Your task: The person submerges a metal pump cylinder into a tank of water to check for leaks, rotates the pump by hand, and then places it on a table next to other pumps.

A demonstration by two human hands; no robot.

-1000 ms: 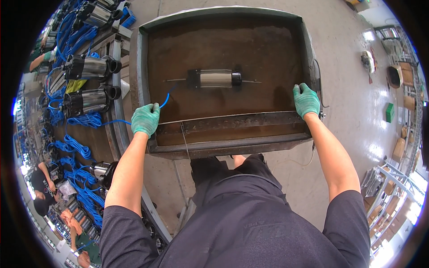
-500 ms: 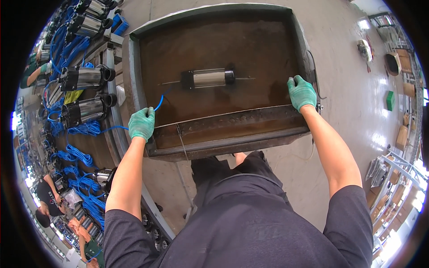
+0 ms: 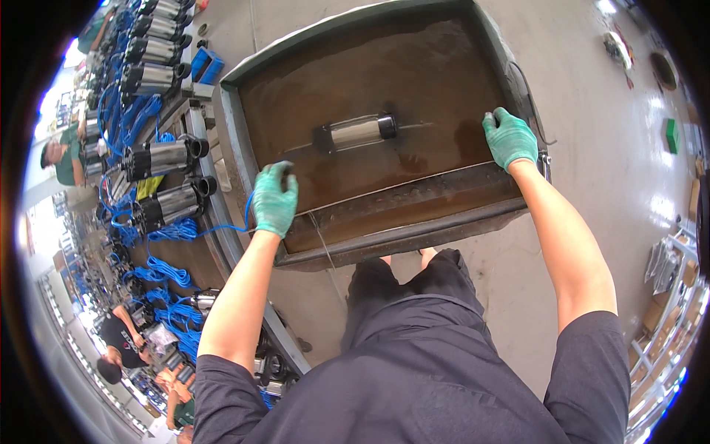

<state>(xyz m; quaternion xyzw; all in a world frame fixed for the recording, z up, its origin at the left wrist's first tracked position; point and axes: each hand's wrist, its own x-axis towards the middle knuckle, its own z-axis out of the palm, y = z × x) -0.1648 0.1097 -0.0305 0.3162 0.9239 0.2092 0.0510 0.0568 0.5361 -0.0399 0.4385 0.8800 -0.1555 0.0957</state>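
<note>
A steel-bodied submersible pump [image 3: 356, 133] with black ends lies in brown water inside a rectangular metal tank [image 3: 235, 129]. Over the tank's left wall, my left hand [image 3: 275, 201] in a green glove has its fingers loosely spread. A blue cable [image 3: 247, 213] loops up beside that hand, and its far end is hidden behind the glove. My right hand [image 3: 512, 140], also gloved in green, is by the tank's right wall with thumb and fingers apart and nothing between them. A bar crosses the tank's near side.
Several similar pumps [image 3: 163, 159] and bundled blue cables [image 3: 176, 231] crowd a metal bench on the left. A blue crate [image 3: 207, 66] stands beyond them. Other people work at far left. On the right are a green box [image 3: 671, 136] on the floor and a rack [image 3: 665, 288].
My left hand has let go of the blue cable and opened, rising slightly. The cable now hangs outside the tank's left wall. The whole view has shifted and tilted; the right hand stays by its wall.
</note>
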